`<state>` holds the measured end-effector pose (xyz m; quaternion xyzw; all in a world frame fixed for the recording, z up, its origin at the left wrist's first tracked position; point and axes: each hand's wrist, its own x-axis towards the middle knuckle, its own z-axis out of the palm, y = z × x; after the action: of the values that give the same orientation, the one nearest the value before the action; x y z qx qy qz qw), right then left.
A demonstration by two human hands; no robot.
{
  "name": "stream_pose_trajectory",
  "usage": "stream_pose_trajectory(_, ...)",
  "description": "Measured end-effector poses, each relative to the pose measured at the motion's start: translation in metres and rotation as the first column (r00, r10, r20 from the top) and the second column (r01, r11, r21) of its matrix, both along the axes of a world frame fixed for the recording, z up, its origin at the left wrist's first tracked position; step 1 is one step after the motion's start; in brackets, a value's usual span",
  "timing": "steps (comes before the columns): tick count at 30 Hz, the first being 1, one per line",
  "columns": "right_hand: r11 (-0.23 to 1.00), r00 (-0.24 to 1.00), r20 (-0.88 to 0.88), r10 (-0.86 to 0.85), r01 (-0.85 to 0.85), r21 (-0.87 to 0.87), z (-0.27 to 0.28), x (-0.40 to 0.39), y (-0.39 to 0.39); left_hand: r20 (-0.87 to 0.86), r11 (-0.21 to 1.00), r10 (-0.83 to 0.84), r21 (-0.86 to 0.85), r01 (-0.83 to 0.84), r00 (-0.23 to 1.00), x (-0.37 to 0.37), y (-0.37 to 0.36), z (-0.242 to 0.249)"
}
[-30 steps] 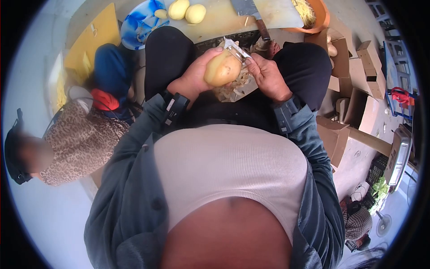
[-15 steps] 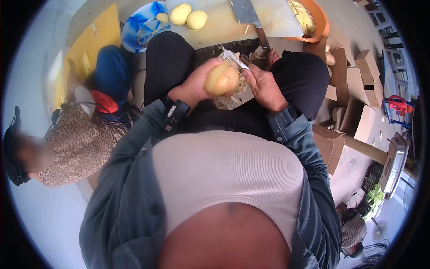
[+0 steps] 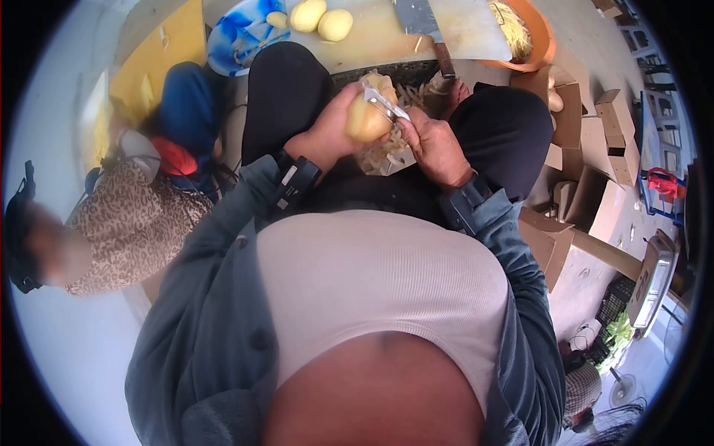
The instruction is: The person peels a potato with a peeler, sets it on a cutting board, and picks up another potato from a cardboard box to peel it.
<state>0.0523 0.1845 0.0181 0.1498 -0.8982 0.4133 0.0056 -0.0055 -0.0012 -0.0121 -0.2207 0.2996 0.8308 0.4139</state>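
Note:
My left hand (image 3: pixel 333 123) is closed around a partly peeled potato (image 3: pixel 366 125), held between my knees. In my right hand (image 3: pixel 439 149) is a peeler (image 3: pixel 387 102), its metal head lying across the potato's upper right side. Loose peelings (image 3: pixel 413 93) lie below and behind the potato, some of them hidden by my hands. Beyond my knees, two peeled potatoes (image 3: pixel 335 25) and a smaller piece (image 3: pixel 277 20) rest at the left of a white cutting board (image 3: pixel 364 52). A cleaver (image 3: pixel 418 21) with a wooden handle lies on the board, the handle jutting over its near edge.
A blue and white basin (image 3: pixel 223 44) stands left of the board. To the right, an orange basin (image 3: pixel 547 44) holds yellow shreds (image 3: pixel 513 33). Cardboard boxes (image 3: pixel 569 111), one with potatoes (image 3: pixel 555 100), crowd my right side. Another person in leopard print (image 3: pixel 137 212) sits at my left.
The peeler has moved left and down across the potato. The potato has turned in my left hand, and its far end now shows a pale patch.

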Motion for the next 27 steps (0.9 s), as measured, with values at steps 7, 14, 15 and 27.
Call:
stream_pose_trajectory(7, 0.999, 1.0, 0.014, 0.026, -0.027, 0.039, -0.004, -0.002, -0.001, 0.018, 0.997, 0.026, 0.073, -0.027, 1.0, 0.001, -0.003, -0.001)
stream_pose_trajectory(14, 0.956, 0.979, 0.014, 0.204, -0.202, 0.211, 0.002, 0.006, -0.01, 0.064, 0.981, 0.059, 0.183, -0.07, 0.996, -0.012, -0.006, -0.005)
stream_pose_trajectory(15, 0.958, 0.973, -0.021, 0.232, -0.225, 0.18, -0.002, 0.005, -0.008, 0.062, 0.98, 0.061, 0.185, -0.072, 0.996, -0.012, -0.007, -0.004)
stream_pose_trajectory(27, 0.922, 0.976, 0.156, -0.149, 0.195, -0.336, -0.009, -0.011, -0.009, -0.011, 0.986, 0.166, 0.016, -0.165, 0.986, 0.002, 0.006, 0.016)
